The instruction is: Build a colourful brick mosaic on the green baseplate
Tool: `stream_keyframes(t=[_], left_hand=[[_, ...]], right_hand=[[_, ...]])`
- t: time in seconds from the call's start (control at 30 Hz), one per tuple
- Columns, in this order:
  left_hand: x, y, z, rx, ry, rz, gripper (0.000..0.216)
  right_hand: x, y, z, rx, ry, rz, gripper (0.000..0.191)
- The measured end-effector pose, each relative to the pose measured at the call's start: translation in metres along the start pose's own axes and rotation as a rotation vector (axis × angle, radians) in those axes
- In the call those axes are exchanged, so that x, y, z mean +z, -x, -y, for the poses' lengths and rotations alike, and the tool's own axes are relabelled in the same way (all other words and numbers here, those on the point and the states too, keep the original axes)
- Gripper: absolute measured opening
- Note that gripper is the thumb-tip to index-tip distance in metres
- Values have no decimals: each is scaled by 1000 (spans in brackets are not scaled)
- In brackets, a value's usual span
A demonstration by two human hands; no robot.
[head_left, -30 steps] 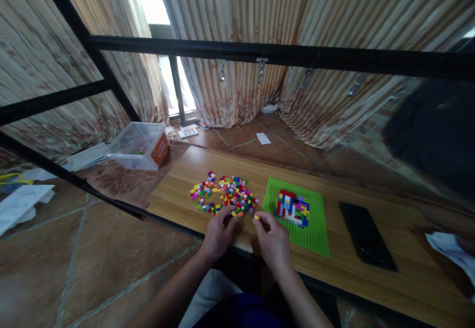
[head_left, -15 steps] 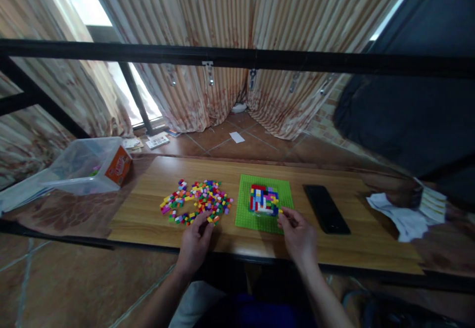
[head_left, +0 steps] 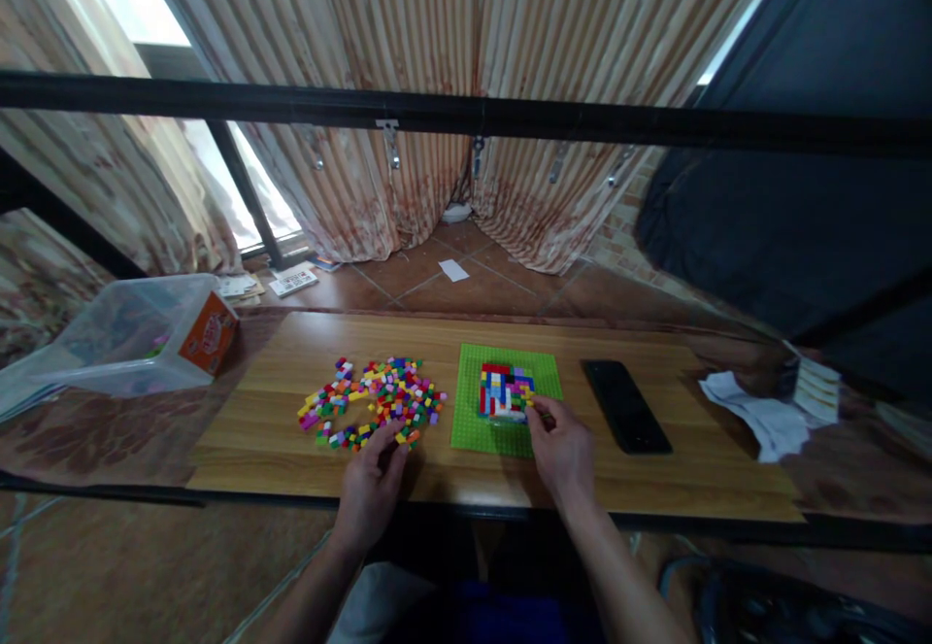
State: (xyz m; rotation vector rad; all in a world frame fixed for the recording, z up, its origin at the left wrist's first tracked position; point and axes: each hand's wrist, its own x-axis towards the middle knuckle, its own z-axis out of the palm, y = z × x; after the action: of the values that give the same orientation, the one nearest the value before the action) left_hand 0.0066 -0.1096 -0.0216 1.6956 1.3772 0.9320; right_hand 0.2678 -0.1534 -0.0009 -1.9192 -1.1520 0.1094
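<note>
A loose pile of small coloured bricks (head_left: 371,401) lies on the wooden table (head_left: 291,450). To its right is a green baseplate (head_left: 470,425) carrying a low multicoloured brick build (head_left: 502,387). My left hand (head_left: 371,484) rests on the table with its fingertips spread at the near edge of the pile, holding nothing. My right hand (head_left: 562,450) reaches onto the baseplate. Its thumb and forefinger are pinched on a tiny yellow brick at the build's near right corner, and the brick barely shows.
A black phone (head_left: 626,406) lies right of the baseplate, with a white cloth (head_left: 757,416) and a stack of cards (head_left: 815,387) further right. A clear plastic box (head_left: 138,333) with an orange label sits at far left. A black bar (head_left: 466,115) crosses overhead.
My right hand carried the yellow brick from beside the pile over to the build's right corner. My left hand stayed at the pile's near edge. The view swung left to right.
</note>
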Motion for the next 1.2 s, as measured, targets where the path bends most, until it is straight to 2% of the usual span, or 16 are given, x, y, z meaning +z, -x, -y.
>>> stream_keyframes(t=[0.27, 0.53, 0.63, 0.73, 0.87, 1.03, 1.2], left_hand=[[0, 0, -1, 23, -33, -10, 36], [-1, 0, 0, 20, -49, -25, 35], [-1, 0, -2, 26, -58, -16, 36], [-1, 0, -3, 27, -60, -2, 37], [-1, 1, -2, 18, -47, 15, 38], [-1, 2, -1, 16, -43, 20, 39], [0, 1, 1, 30, -58, -2, 36]], right_hand=[[-2, -1, 4, -28, 84, 1, 34], [-5, -8, 1, -9, -54, 88, 33], [-10, -7, -4, 55, -143, 91, 34], [-11, -6, -15, 180, -245, 28, 41], [-2, -11, -23, 262, -323, -45, 48], [13, -16, -19, 246, -283, -3, 50], [19, -12, -16, 217, -251, -16, 46]])
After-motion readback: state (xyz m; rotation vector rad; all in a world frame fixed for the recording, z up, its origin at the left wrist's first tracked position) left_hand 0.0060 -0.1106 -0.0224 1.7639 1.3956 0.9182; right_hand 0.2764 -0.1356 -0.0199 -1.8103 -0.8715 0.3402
